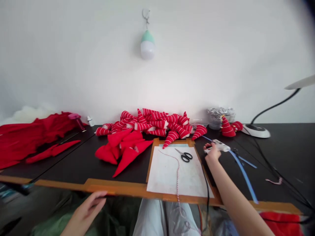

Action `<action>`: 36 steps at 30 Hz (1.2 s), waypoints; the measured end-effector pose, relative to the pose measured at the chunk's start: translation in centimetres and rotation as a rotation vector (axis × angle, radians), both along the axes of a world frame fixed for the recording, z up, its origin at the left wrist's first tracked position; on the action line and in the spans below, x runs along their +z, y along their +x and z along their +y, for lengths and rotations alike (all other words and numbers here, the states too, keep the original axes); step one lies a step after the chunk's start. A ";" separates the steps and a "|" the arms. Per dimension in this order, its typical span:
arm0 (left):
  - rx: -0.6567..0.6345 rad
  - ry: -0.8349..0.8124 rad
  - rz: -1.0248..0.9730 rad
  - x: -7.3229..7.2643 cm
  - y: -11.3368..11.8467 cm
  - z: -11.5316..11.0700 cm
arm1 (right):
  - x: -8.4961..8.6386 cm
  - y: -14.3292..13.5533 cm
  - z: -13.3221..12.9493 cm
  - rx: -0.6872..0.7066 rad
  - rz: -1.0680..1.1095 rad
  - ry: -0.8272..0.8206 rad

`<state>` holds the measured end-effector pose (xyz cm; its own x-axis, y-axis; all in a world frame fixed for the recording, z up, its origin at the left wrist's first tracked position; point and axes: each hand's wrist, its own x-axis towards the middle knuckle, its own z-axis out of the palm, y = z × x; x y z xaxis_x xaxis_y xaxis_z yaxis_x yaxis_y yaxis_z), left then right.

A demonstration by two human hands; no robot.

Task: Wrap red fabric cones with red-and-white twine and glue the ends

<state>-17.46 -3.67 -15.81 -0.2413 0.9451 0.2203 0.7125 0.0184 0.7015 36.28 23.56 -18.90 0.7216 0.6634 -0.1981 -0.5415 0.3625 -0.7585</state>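
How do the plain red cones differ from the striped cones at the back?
The plain red cones have no stripes, while the striped cones carry white lines. The plain cones make a smaller pile, nearer the table's front edge; the striped cones form a larger heap by the wall. Both are red and pointed.

Left hand (86, 209): here, by the tabletop (73, 165) front edge, fingers (97, 194) loosely bent!
Right hand (212, 153): over the tabletop, closed in a grip!
Right forearm (232, 193): bare, stretched forward!
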 end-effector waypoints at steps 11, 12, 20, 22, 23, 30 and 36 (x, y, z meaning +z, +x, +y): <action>-0.070 0.193 0.230 -1.2 3.0 11.7 | -1.8 1.5 -5.7 0.140 -0.104 -0.057; -0.074 0.179 0.199 -1.3 2.9 11.9 | -1.9 1.5 -6.0 0.154 -0.122 -0.043; -0.207 0.147 -0.538 2.3 5.1 8.7 | -2.8 1.2 -6.2 0.168 -0.263 0.010; -0.210 0.117 -0.590 3.7 6.1 8.3 | -2.5 1.2 -6.3 0.174 -0.242 0.015; -0.192 0.109 -0.587 4.3 6.7 8.2 | -2.4 1.2 -6.4 0.177 -0.232 0.019; -0.316 0.238 -0.643 7.0 12.4 11.7 | -1.8 1.1 -6.8 0.191 -0.225 0.035; -0.360 0.343 -0.444 6.5 17.9 16.0 | -1.4 1.0 -6.9 0.205 -0.221 0.055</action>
